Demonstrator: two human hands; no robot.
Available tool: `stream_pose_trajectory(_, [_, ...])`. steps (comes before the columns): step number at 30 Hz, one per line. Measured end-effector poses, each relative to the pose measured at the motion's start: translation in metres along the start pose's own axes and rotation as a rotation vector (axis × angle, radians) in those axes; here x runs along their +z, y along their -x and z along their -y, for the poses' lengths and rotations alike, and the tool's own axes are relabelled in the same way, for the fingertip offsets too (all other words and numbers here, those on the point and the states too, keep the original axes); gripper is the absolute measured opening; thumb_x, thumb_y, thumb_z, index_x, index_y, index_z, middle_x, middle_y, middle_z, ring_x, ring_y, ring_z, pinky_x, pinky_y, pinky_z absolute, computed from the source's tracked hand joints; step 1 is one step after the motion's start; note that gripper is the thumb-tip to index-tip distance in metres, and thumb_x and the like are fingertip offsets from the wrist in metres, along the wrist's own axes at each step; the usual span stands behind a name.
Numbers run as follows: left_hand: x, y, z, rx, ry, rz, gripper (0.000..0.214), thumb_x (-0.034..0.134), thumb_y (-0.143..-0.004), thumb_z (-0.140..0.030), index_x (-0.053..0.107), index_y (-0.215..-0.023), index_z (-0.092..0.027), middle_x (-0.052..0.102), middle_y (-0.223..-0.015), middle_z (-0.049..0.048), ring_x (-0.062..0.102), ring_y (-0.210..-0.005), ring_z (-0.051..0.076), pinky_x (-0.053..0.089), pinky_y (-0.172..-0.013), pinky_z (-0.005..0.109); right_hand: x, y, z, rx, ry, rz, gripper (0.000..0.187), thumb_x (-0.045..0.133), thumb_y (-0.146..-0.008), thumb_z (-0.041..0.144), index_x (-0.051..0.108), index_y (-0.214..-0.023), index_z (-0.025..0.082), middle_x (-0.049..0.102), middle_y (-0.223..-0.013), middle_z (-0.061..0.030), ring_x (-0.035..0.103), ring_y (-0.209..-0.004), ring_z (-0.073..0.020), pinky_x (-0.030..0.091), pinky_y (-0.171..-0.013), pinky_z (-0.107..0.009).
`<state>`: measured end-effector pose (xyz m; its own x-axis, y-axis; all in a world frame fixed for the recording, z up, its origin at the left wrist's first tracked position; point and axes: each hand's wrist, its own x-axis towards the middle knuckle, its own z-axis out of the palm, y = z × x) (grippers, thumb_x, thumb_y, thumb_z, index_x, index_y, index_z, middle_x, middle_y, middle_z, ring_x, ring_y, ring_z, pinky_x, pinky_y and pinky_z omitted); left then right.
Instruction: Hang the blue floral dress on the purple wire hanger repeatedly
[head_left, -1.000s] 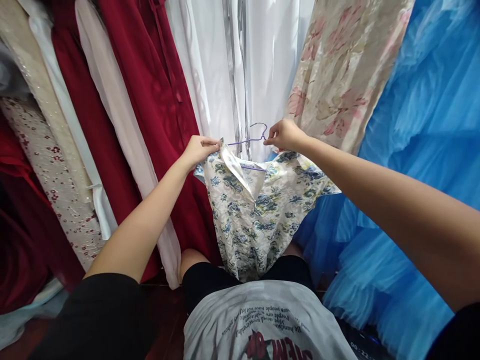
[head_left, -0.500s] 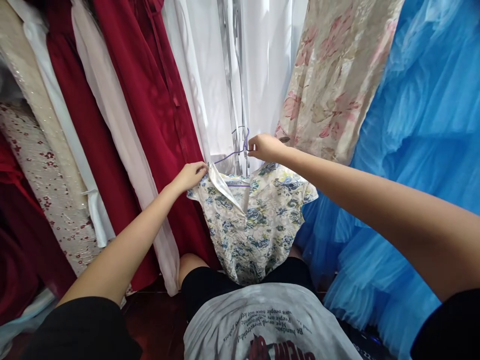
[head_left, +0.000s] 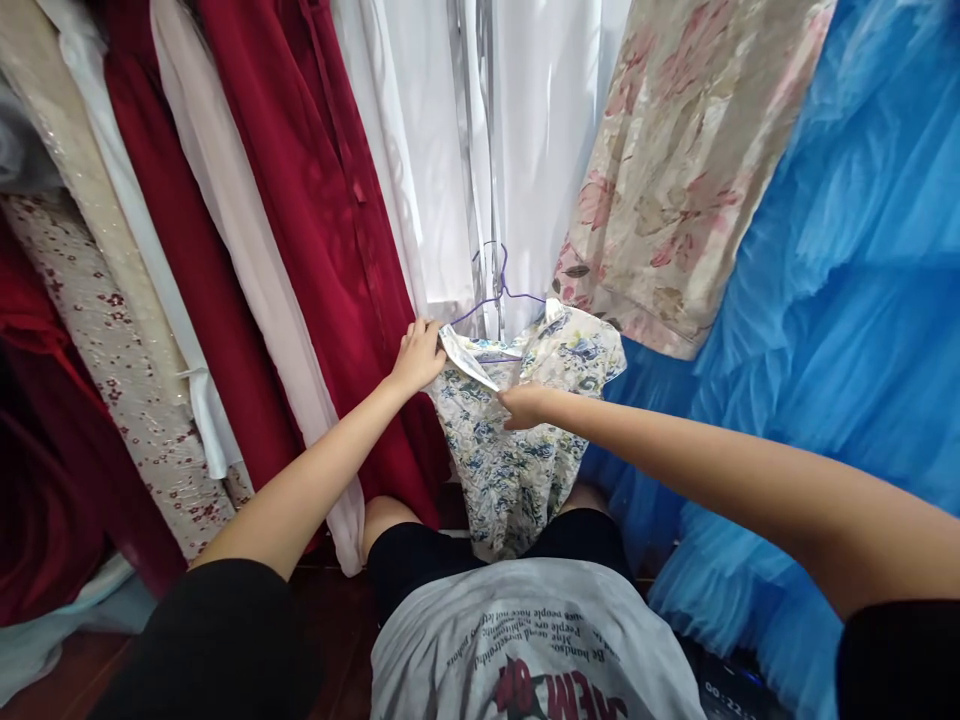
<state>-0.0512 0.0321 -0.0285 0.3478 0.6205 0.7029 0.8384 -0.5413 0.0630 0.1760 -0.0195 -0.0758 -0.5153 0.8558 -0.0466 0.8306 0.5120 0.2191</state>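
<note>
A short-sleeved floral blouse (head_left: 517, 480), white with blue and yellow flowers, hangs on a purple wire hanger (head_left: 503, 275) in front of my lap. My left hand (head_left: 420, 357) grips the blouse at its left shoulder, over the end of the hanger. At the bottom of the V-neck, my right hand (head_left: 525, 405) pinches the edge of the neckline between thumb and fingers. The hanger's hook stands up above the collar with no hand on it. Its lower bar shows through the neck opening.
Dark red gowns (head_left: 300, 150) and a pale pink one (head_left: 247, 240) hang to the left. White cloth (head_left: 540, 150) hangs behind the hanger. On the right are a beige flowered garment (head_left: 675, 180) and a blue tulle dress (head_left: 847, 330). A device with lit digits (head_left: 727, 690) lies low right.
My right hand has let go of the hanger's neck and moved down to the blouse's neckline. My left hand stays at the shoulder, shifted slightly right with the blouse.
</note>
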Motion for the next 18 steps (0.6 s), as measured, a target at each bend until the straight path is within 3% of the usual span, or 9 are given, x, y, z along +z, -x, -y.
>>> stream_pose_trajectory(4, [-0.008,0.006,-0.012,0.089,0.002,-0.070,0.049,0.052,-0.088,-0.016,0.057,-0.137,-0.019,0.052,-0.130,0.0153,0.047,-0.124,0.034,0.041,-0.107,0.051,0.012,-0.015,0.000,0.108,-0.056,0.029,0.042,0.082,-0.077,0.025,0.072,-0.115,0.010,0.075,-0.111,-0.0204,0.072,-0.105,-0.0345,0.058,-0.085,-0.040])
stream_pose_trajectory(7, [-0.012,0.010,-0.016,0.172,0.011,-0.098,0.041,0.049,-0.091,-0.016,0.061,-0.130,-0.020,0.056,-0.124,0.0132,0.050,-0.121,0.031,0.042,-0.105,0.046,0.018,-0.017,-0.007,0.160,-0.079,-0.005,0.033,0.071,-0.092,0.032,0.068,-0.119,0.014,0.071,-0.120,-0.0140,0.069,-0.109,-0.0269,0.056,-0.093,-0.044])
stream_pose_trajectory(10, [-0.009,0.014,-0.019,0.255,0.066,-0.018,0.032,0.047,-0.092,-0.015,0.068,-0.116,-0.021,0.062,-0.114,0.0117,0.056,-0.115,0.030,0.045,-0.101,0.045,0.021,-0.019,-0.014,0.199,-0.089,-0.031,0.036,0.063,-0.099,0.036,0.062,-0.128,0.017,0.063,-0.130,-0.0115,0.065,-0.111,-0.0246,0.055,-0.095,-0.047])
stream_pose_trajectory(13, [0.001,0.016,-0.026,0.309,0.140,0.158,0.029,0.047,-0.091,-0.015,0.070,-0.107,-0.020,0.065,-0.110,0.0113,0.060,-0.112,0.029,0.045,-0.101,0.044,0.027,-0.022,-0.018,0.204,-0.108,0.024,0.037,0.065,-0.097,0.035,0.061,-0.130,0.016,0.062,-0.131,-0.0121,0.065,-0.111,-0.0254,0.056,-0.093,-0.046])
stream_pose_trajectory(16, [0.016,0.021,-0.035,0.249,0.135,0.495,0.031,0.045,-0.093,-0.019,0.070,-0.111,-0.018,0.067,-0.119,0.0133,0.060,-0.116,0.029,0.044,-0.104,0.042,0.033,-0.023,-0.018,0.172,-0.149,0.137,0.034,0.064,-0.098,0.035,0.062,-0.127,0.017,0.064,-0.127,-0.0106,0.066,-0.107,-0.0238,0.058,-0.090,-0.044])
stream_pose_trajectory(18, [0.026,0.031,-0.040,0.195,0.104,0.722,0.025,0.053,-0.091,-0.023,0.072,-0.106,-0.018,0.072,-0.112,0.0118,0.066,-0.106,0.027,0.049,-0.097,0.038,0.036,-0.022,-0.016,0.143,-0.171,0.180,0.034,0.064,-0.098,0.035,0.062,-0.127,0.017,0.064,-0.126,-0.0099,0.067,-0.105,-0.0232,0.058,-0.088,-0.043])
